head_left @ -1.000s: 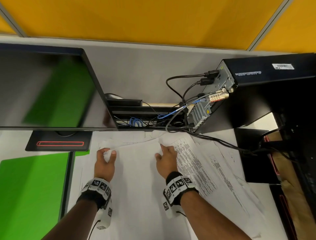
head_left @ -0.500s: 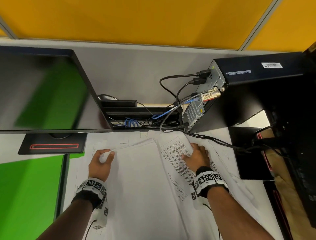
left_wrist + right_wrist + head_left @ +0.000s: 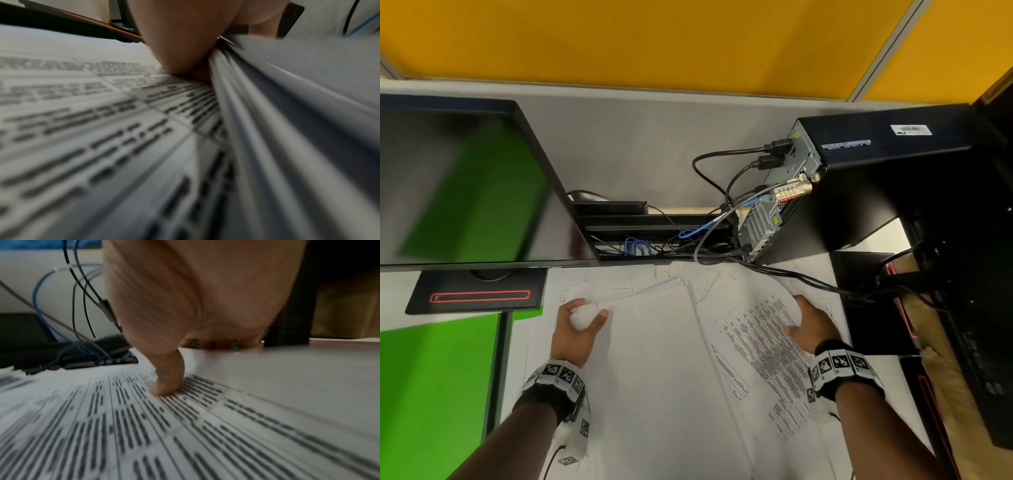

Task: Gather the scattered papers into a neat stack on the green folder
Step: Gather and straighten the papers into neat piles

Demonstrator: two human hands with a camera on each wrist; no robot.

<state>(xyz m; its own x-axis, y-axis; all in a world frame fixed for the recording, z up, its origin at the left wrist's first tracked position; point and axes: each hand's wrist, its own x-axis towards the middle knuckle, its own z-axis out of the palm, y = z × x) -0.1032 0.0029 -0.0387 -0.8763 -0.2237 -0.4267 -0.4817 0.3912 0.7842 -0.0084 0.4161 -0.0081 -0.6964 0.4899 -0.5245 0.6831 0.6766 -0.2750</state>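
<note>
White papers cover the desk. My left hand (image 3: 585,313) grips the far left corner of a thick stack of blank-faced sheets (image 3: 654,359), bunching it; in the left wrist view the stack (image 3: 287,113) fans out from my fingers. My right hand (image 3: 803,318) is at the far right edge of a printed sheet (image 3: 760,339). Its thumb (image 3: 168,378) presses on the text, and the fingers look tucked under the lifted edge. The green folder (image 3: 431,394) lies flat at the left, apart from both hands.
A black monitor (image 3: 465,188) and its base (image 3: 476,294) stand behind the folder. A computer tower (image 3: 876,178) with trailing cables (image 3: 791,274) stands at the back right. A second black base (image 3: 869,301) lies just right of my right hand.
My right hand has left the middle of the stack and slid right across the printed sheet to its far edge. My left hand keeps its hold on the stack corner.
</note>
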